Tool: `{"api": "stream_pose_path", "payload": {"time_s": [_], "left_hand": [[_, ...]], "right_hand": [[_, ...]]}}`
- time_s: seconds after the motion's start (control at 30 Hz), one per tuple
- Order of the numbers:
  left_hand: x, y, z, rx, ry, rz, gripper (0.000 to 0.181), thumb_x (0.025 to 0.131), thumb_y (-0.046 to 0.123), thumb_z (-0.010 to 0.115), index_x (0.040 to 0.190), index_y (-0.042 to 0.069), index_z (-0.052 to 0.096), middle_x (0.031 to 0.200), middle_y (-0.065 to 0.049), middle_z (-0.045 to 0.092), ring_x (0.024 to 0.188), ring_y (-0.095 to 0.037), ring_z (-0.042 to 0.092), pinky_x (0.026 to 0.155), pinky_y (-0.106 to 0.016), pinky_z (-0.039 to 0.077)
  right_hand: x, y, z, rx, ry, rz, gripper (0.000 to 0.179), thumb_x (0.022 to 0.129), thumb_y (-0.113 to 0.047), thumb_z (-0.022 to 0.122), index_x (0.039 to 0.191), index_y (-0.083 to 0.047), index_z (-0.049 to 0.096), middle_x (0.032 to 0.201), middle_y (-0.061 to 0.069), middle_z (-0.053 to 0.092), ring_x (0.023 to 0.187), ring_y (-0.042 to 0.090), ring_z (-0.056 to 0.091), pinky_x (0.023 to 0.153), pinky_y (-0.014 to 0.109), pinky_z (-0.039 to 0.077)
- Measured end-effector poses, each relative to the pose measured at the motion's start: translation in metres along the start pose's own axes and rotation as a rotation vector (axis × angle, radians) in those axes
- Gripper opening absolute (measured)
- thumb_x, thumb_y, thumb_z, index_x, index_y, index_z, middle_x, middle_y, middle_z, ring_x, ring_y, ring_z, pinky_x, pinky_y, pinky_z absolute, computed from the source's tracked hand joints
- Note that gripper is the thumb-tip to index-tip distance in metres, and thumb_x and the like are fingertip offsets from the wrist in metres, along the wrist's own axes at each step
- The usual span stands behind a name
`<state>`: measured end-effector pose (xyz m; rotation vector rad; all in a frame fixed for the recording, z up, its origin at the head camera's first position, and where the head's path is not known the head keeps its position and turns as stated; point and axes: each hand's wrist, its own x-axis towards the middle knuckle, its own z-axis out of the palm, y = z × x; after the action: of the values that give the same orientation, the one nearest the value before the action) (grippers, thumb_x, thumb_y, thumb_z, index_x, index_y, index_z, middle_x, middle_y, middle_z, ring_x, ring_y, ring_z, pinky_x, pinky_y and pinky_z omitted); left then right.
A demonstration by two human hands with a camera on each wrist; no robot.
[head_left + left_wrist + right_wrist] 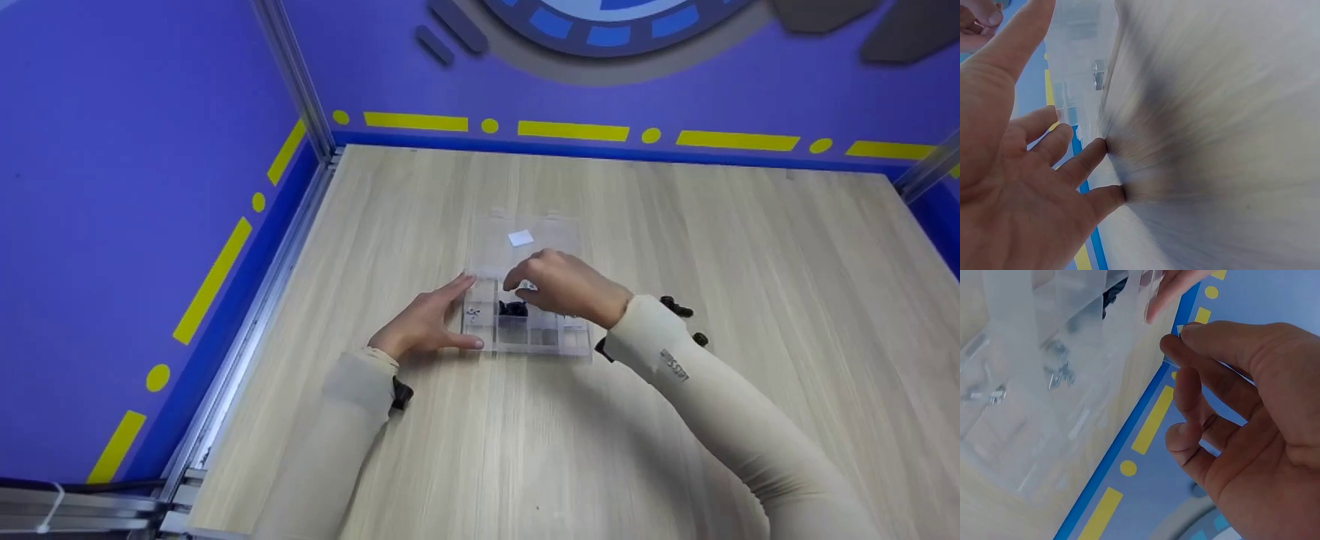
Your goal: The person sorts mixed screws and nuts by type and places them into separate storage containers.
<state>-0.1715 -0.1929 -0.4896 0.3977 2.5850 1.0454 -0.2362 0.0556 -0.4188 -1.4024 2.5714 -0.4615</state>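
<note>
A clear plastic compartment box (484, 349) lies on the table with its lid (491, 247) folded back. My left hand (426, 322) is spread along the box's left side, fingertips at the far part and thumb at the near left corner. Above the middle compartments hovers my right hand (562, 285), its fingers bent and the thumb and index tips together. A tiny pale piece (1180, 328) shows at those tips; its kind is too small to tell. Black small parts (513, 308) fill a middle compartment, and small silvery pieces (472, 313) lie in a left one.
Several dark round pieces (677, 307) lie on the table right of the box, beside the right sleeve. A white label (520, 238) is on the lid. Blue walls (135, 150) with yellow marks rise at the table's left and back.
</note>
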Motion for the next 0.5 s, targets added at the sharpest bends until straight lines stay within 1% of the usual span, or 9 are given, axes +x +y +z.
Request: {"api": "stream_pose_path", "payload": {"time_s": [0.13,0.33,0.5], "left_hand": [[-0.001,0.001,-0.002,0.008,0.005,0.001,0.109,0.080,0.043,0.089,0.165,0.018,0.025,0.171,-0.006,0.019,0.155,-0.023,0.021,0.126,-0.042,0.021],[-0.002,0.000,-0.001,0.009,0.011,0.032,0.108,0.080,0.041,0.089,0.164,0.016,0.026,0.170,-0.008,0.019,0.154,-0.025,0.023,0.125,-0.042,0.024],[-0.002,0.000,-0.001,0.011,0.010,0.042,0.107,0.081,0.041,0.088,0.164,0.015,0.026,0.171,-0.007,0.019,0.155,-0.025,0.023,0.125,-0.043,0.024]], "right_hand": [[0.011,-0.007,0.010,0.021,-0.038,-0.021,0.020,0.094,-0.001,0.071,0.112,-0.003,0.079,0.111,0.008,0.077,0.101,0.024,0.074,0.091,0.041,0.059],[0.022,-0.015,0.024,0.039,-0.110,-0.017,0.031,0.092,0.008,0.064,0.119,-0.002,0.077,0.117,0.011,0.075,0.107,0.026,0.073,0.095,0.041,0.058],[0.026,-0.021,0.032,0.001,-0.153,0.013,0.039,0.091,0.012,0.061,0.123,-0.005,0.075,0.121,0.011,0.074,0.109,0.027,0.072,0.096,0.042,0.057]]}}
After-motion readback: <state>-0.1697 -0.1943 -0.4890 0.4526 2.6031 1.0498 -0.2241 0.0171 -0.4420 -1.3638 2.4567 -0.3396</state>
